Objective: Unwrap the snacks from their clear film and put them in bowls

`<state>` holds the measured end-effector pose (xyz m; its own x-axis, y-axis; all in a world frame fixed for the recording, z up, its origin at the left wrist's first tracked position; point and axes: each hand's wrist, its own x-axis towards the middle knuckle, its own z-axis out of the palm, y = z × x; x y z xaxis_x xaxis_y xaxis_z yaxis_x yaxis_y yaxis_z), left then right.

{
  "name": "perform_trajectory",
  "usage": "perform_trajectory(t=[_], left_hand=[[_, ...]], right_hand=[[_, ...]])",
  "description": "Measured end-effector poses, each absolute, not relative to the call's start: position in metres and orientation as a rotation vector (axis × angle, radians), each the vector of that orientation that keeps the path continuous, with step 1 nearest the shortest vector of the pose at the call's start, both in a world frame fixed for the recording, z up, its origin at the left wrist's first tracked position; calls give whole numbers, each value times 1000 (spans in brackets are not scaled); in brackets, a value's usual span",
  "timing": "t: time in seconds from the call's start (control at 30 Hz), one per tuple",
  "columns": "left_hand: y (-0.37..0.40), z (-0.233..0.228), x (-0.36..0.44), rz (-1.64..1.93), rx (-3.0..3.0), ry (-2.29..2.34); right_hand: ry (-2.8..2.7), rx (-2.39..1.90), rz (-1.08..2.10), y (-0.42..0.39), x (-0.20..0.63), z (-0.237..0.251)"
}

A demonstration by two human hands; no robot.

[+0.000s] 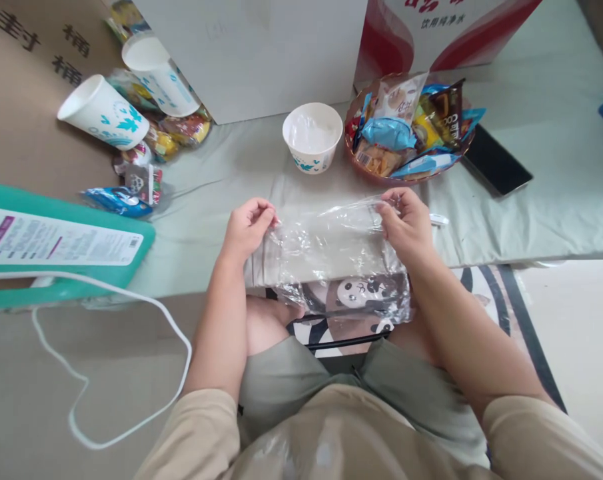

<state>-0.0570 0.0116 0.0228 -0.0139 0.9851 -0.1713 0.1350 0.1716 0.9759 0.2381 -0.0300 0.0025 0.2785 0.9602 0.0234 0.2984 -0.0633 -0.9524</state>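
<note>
A clear plastic bag (pixel 331 257) is stretched between my two hands over the front edge of a pale green mat (pixel 221 187). My left hand (pixel 247 229) pinches the bag's upper left edge. My right hand (pixel 406 225) pinches its upper right edge. The bag hangs down over my lap, and a panda-patterned rug shows through its lower part. Just beyond the bag stands a white paper bowl (pixel 312 137) with a clear plastic liner. Right of it sits a brown bowl (pixel 411 127) heaped with wrapped snacks.
Two white paper cups (pixel 104 111) (pixel 161 73) lie tipped at the far left among loose snack packets (pixel 146 167). A teal box (pixel 56 247) with a white cord (pixel 131 373) is at left. A black phone (pixel 496 163) lies right of the snack bowl. Cardboard boxes stand behind.
</note>
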Motion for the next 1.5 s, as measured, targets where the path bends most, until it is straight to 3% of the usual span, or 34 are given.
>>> perform_trajectory(t=[0.23, 0.33, 0.57, 0.63, 0.8, 0.97, 1.07, 1.27, 1.5], left_hand=[[12, 31, -49, 700, 1433, 1206], [15, 30, -45, 820, 1300, 1314], [25, 22, -54, 956, 1018, 1276], [26, 20, -57, 1017, 1015, 1285], [26, 26, -58, 1243, 842, 1261], [21, 35, -51, 948, 742, 1226], [19, 33, -49, 927, 845, 1267], [18, 28, -59, 1130, 903, 1085], [18, 10, -66, 792, 1154, 1304]], right_hand=[[-1265, -1613, 624, -30, 243, 3], [-1254, -1589, 635, -28, 243, 2], [-1188, -1473, 1396, -33, 260, 15], [-1202, -1505, 1467, -35, 262, 18], [-1192, -1462, 1152, -33, 253, 11], [-1279, -1372, 934, -28, 246, 0], [-1280, -1363, 961, -30, 249, 1], [-1085, -1145, 1371, -38, 241, 9], [-1116, -1461, 1052, -37, 239, 4]])
